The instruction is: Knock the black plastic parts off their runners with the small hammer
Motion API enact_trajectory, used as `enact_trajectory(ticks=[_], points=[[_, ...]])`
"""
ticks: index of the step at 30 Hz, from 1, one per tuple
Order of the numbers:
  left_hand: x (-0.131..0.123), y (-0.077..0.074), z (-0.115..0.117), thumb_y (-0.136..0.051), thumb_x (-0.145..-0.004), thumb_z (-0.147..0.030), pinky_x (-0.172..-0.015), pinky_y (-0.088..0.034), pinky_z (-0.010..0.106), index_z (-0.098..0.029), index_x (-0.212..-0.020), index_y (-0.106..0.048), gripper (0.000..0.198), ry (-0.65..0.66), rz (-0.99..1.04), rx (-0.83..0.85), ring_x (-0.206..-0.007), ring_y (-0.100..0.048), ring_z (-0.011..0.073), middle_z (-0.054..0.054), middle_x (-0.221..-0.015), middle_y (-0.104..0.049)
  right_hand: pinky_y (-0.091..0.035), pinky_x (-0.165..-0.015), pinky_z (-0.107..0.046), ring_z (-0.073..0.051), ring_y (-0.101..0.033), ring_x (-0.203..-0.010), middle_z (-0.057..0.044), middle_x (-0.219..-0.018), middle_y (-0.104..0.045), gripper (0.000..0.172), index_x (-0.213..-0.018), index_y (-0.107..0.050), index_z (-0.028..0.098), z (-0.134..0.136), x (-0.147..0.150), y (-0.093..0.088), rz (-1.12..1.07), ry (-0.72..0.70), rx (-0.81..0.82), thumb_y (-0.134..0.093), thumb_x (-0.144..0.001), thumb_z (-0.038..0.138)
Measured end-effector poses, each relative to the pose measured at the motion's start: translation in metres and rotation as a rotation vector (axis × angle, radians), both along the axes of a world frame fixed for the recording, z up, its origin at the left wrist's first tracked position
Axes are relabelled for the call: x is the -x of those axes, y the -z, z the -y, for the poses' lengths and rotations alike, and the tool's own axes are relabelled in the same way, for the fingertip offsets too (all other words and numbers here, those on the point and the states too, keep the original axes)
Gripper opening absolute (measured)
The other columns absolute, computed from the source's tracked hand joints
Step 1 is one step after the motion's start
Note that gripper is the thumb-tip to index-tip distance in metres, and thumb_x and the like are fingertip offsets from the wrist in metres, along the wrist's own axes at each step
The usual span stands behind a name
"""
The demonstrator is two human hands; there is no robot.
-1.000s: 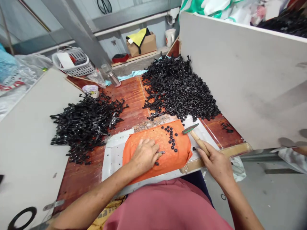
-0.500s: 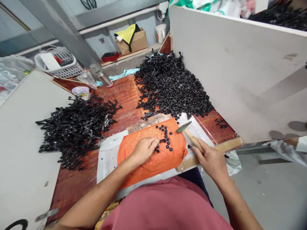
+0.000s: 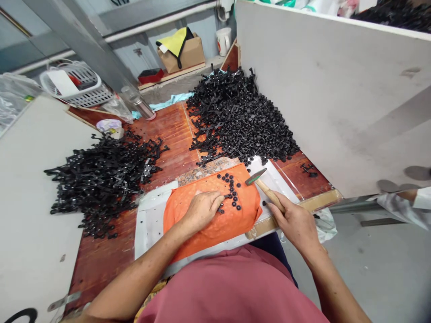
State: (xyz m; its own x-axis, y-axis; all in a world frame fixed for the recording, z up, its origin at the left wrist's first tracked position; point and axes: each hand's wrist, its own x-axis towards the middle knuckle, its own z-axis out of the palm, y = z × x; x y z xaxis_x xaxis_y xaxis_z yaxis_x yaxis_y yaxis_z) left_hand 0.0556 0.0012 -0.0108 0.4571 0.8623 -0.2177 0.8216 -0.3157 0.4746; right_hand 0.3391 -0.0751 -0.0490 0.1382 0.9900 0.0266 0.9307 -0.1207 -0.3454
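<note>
My right hand [image 3: 299, 223] is wrapped round the wooden handle of a small hammer [image 3: 270, 194], whose dark, green-marked head is raised at the right edge of an orange cloth pad [image 3: 202, 233]. On that pad rests my left hand [image 3: 204, 211], thumb and fingers pinched on a small black plastic part [image 3: 227, 196]. Part of this piece is hidden under the fingertips. Several small black round caps [image 3: 235, 198] lie on the cloth just right of the left hand. One more black cap [image 3: 264, 203] sits near the hammer handle.
A big heap of black parts [image 3: 239, 121] covers the back of the wooden table [image 3: 168, 121]; another heap [image 3: 104, 184] lies at left. Pale boards [image 3: 323, 89] wall both sides. A flask [image 3: 139, 104], white basket [image 3: 76, 85], cardboard box [image 3: 185, 54] and mug [image 3: 223, 41] stand behind.
The view has shifted slightly, so everything sits a little farther left and up. Both hands keep their grips, and the hammer stays raised in about the same place.
</note>
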Motion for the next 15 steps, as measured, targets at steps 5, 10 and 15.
enact_trajectory(ticks=[5, 10, 15], points=[[0.0, 0.0, 0.001, -0.039, -0.104, -0.03, -0.076, -0.035, 0.03, -0.019, -0.073, -0.056, 0.038, 0.018, -0.033, -0.032, -0.075, -0.063, 0.0184, 0.003, -0.077, -0.069, -0.047, -0.058, -0.029, -0.024, -0.077, -0.078, 0.001, -0.099, -0.081, 0.042, -0.139, -0.062, 0.037, 0.0, 0.002, -0.003, -0.018, 0.004, 0.018, -0.056, -0.099, 0.045], [-0.002, 0.0, 0.002, -0.041, -0.105, -0.033, -0.076, -0.036, 0.03, -0.019, -0.075, -0.062, 0.039, 0.005, -0.132, -0.054, -0.076, -0.066, 0.0188, 0.005, -0.079, -0.073, -0.049, -0.059, -0.029, -0.024, -0.077, -0.08, 0.0, -0.1, -0.081, 0.04, -0.138, -0.064, 0.036, -0.001, 0.001, -0.003, -0.059, 0.0, 0.011, -0.053, -0.1, 0.045], [-0.004, 0.001, 0.001, -0.042, -0.105, -0.035, -0.075, -0.037, 0.03, -0.019, -0.074, -0.064, 0.041, 0.009, -0.142, -0.079, -0.073, -0.066, 0.0187, 0.005, -0.077, -0.075, -0.053, -0.063, -0.028, -0.021, -0.077, -0.08, -0.001, -0.108, -0.08, 0.04, -0.14, -0.063, 0.033, 0.011, -0.001, -0.017, -0.118, -0.108, -0.076, -0.047, -0.104, 0.039]])
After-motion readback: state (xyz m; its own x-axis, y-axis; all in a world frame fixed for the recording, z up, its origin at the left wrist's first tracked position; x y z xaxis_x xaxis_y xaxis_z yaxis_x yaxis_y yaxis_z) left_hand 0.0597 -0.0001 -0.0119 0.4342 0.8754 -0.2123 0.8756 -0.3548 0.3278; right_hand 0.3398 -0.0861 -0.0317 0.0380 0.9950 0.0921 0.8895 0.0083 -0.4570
